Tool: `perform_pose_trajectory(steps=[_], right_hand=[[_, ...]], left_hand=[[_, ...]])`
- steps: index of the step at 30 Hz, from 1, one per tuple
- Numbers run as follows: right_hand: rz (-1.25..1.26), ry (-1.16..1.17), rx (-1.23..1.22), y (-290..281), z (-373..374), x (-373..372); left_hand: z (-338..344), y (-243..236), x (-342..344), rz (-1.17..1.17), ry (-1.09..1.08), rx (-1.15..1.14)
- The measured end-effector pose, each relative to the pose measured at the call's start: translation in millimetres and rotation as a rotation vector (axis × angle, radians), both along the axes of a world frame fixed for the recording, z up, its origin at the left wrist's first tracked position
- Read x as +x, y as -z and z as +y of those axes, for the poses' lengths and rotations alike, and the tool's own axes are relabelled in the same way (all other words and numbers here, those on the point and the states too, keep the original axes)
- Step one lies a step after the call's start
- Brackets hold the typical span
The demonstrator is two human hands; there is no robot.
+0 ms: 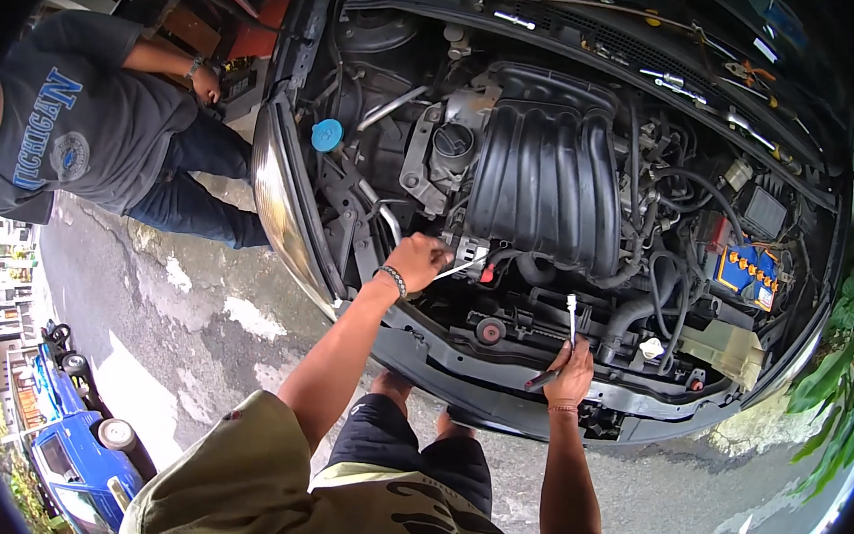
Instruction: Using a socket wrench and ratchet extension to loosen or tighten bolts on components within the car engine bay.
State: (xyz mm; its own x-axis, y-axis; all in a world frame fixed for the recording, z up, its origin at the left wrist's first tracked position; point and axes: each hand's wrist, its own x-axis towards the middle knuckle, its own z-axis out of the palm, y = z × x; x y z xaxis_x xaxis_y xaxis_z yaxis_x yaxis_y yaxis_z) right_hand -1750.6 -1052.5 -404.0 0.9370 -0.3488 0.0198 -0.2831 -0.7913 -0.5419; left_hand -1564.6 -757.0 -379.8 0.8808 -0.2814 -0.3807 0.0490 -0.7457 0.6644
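Note:
My left hand [415, 263], a bracelet on its wrist, reaches over the front left of the engine bay with its fingers curled together. Whatever is between them is too small to make out. Just by the fingertips runs a thin pale rod [459, 269], pointing at the alternator [470, 251] and a small red part. My right hand [570, 375] is wrapped round a socket wrench above the front edge of the bay. Its shiny socket end [572, 307] points away from me, and the dark handle end [541, 380] sticks out beside the palm.
The ribbed black intake manifold [550, 171] fills the middle of the bay. A blue-topped battery [749, 271] sits at right, a blue cap [327, 136] at left. Several tools, including pliers [749, 72], lie along the far edge. Another person [107, 121] stands at left.

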Motion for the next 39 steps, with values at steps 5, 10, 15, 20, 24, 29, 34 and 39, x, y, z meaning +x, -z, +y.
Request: perform_pose_trajectory(steps=[5, 10, 15, 20, 24, 29, 34, 39], right_hand=[[-0.067, 0.017, -0.04, 1, 11, 5], [-0.021, 0.059, -0.045, -3, 12, 2], [-0.054, 0.045, -0.065, 4, 9, 1], [-0.009, 0.075, -0.044, 4, 7, 1], [-0.053, 0.078, -0.068, 8, 6, 0], [-0.06, 0.082, -0.096, 9, 9, 0], [-0.04, 0.09, -0.07, 7, 6, 1], [-0.051, 0.074, -0.062, 2, 8, 3]], left_hand=[[13, 21, -41, -0.026, 0.195, 0.324], [12, 46, -39, -0.066, 0.237, 0.421], [-11, 28, -24, 0.071, 0.312, 0.073], [-33, 13, -32, 0.076, 0.284, 0.052], [-26, 7, -23, 0.162, 0.161, -0.247], [-23, 12, -13, 0.82, -0.388, -0.642], [-62, 29, 3, 0.568, -0.41, -0.51], [-74, 40, 22, 0.597, -0.35, -0.364]])
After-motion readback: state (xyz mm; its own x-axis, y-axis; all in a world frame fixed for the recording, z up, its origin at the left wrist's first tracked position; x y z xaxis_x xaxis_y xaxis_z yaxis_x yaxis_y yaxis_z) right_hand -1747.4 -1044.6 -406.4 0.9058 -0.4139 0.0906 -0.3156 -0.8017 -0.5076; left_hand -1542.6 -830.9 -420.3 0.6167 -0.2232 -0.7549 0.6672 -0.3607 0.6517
